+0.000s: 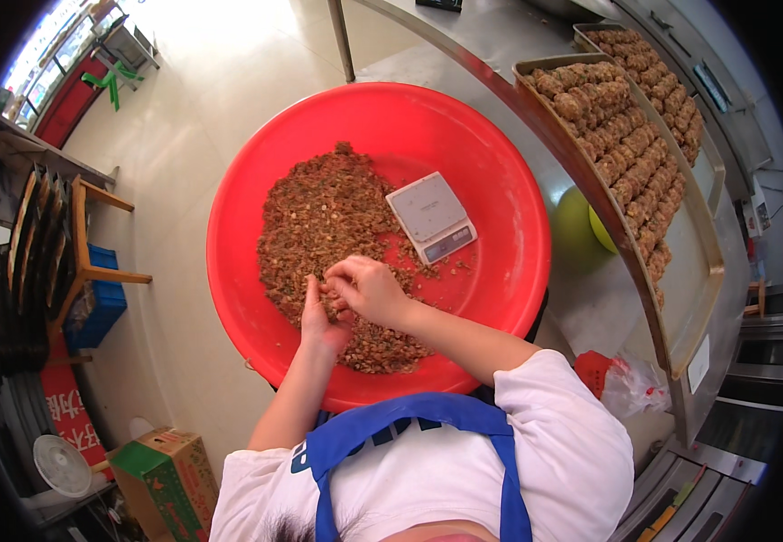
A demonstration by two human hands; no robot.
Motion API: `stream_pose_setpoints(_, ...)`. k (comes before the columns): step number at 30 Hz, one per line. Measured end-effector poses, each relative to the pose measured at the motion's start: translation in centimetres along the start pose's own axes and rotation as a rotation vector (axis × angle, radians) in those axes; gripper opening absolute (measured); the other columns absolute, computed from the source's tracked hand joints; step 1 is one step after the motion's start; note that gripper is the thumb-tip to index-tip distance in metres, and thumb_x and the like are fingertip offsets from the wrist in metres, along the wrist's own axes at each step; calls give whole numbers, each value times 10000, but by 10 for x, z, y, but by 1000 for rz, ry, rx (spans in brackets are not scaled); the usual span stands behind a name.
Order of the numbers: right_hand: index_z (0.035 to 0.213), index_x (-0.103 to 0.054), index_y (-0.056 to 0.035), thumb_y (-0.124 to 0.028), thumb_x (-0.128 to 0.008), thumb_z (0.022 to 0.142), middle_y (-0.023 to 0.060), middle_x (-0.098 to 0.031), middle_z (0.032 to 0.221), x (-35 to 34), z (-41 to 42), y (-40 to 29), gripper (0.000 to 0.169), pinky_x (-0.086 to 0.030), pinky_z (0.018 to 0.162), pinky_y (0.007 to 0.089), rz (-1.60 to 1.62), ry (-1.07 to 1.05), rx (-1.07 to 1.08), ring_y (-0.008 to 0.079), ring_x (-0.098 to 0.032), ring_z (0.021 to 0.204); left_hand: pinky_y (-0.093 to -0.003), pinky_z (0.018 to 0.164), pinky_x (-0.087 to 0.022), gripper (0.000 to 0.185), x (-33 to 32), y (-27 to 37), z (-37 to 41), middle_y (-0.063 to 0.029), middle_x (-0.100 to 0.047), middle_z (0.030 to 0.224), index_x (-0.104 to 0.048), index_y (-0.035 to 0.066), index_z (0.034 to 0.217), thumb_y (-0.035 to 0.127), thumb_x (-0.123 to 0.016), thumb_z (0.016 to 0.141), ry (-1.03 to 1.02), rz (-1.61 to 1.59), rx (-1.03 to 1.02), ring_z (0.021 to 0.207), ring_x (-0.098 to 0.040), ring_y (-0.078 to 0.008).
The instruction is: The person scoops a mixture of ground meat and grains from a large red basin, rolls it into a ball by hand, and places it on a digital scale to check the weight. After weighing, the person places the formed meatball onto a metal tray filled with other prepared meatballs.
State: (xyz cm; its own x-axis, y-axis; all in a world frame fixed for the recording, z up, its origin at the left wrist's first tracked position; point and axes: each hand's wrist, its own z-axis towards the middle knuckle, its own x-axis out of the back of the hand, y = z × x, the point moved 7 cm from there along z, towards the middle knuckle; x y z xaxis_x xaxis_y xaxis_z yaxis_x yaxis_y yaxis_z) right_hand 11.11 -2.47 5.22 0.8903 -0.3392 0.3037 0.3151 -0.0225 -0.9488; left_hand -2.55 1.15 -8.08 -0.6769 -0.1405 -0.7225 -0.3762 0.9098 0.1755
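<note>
A large red plastic basin [500, 156] stands before me with a heap of chopped, crumbly filling mixture [317, 210] spread over its left and middle part. My left hand [324, 325] is cupped over the mixture, palm turned inward. Close against it, my right hand [368, 288] has its fingers bent and pinched together. A small lump of the mixture seems to lie between the two hands, partly hidden by the fingers. Beyond my right hand, a white digital kitchen scale [429, 209] rests tilted in the basin, its platform bearing only specks.
At right, a metal tray [703, 271] with rows of shaped meat portions [608, 135] sits on a steel table [479, 34], a second loaded tray behind it. Left are a wooden stool [83, 271] and blue crate [103, 298]; a cardboard box [175, 481] stands lower left.
</note>
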Motion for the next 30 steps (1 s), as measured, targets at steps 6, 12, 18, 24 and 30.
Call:
stream_pose_setpoints(6,1073,-798,-95,-290,-653,970,170,-690,1282,-8,-4,43,263,-496,1030,480,-314,83,165,349,-647,1193,-382,912,-518,756,-27,-17,-8,-62,-640,1252,-545,132,1367,768,-324,1025,145,9,26,1088,-620,-218)
stream_pose_setpoints(12,845,-745,-79,-314,-719,938,109,-734,873,0,16,53,255,-573,659,446,-423,-45,266,310,-723,759,-568,1166,-394,927,-46,-39,-14,-180,-417,1621,-383,85,1572,805,-339,991,-246,60,293,1462,-446,-362)
stream_pose_setpoints(18,1212,-714,-58,-396,-615,1007,179,-716,1205,155,72,188,408,-527,975,468,-669,406,-70,375,-666,1141,-447,1124,-448,747,-67,-63,-22,-150,-617,1468,-481,57,1531,639,-422,1066,-270,822,208,1365,-577,-315)
stream_pose_setpoints(24,1208,-715,-33,-315,-687,935,182,-726,1174,72,44,86,393,-538,969,461,-478,87,151,357,-676,1137,-402,887,-579,433,-72,-102,-66,-153,-701,1270,-662,105,1314,305,-636,931,-771,2467,-975,1178,-665,-318)
stream_pose_setpoints(30,1003,-793,-106,-364,-739,877,112,-755,1015,-13,-18,55,292,-555,864,460,-565,-343,287,295,-726,1007,-381,773,-576,136,-42,-136,-66,-42,-737,815,-763,150,795,175,-636,833,-902,2919,-494,984,-700,-250)
